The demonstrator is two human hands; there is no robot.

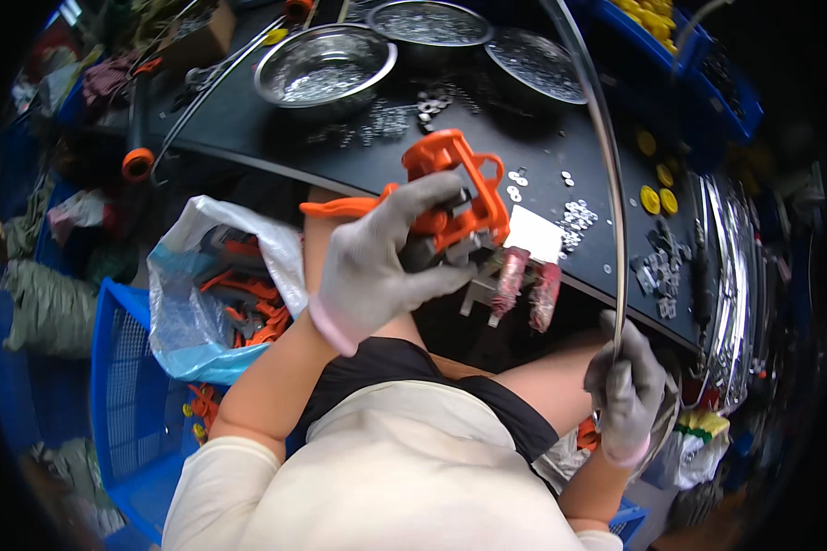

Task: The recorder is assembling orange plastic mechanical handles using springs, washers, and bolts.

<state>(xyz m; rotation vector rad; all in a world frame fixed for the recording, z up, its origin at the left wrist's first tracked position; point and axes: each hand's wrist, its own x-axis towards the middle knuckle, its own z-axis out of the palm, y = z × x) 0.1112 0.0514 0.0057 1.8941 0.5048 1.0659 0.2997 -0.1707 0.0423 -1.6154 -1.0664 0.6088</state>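
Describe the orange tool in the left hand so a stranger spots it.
Find the dark workbench with the metal bowls. Below them in view, the grey-gloved left hand grips an open-framed orange tool. Orange parts lie in the plastic bag further left; only this one is in a hand.

Smooth plastic tool [483,219], shiny metal strip [617,202]
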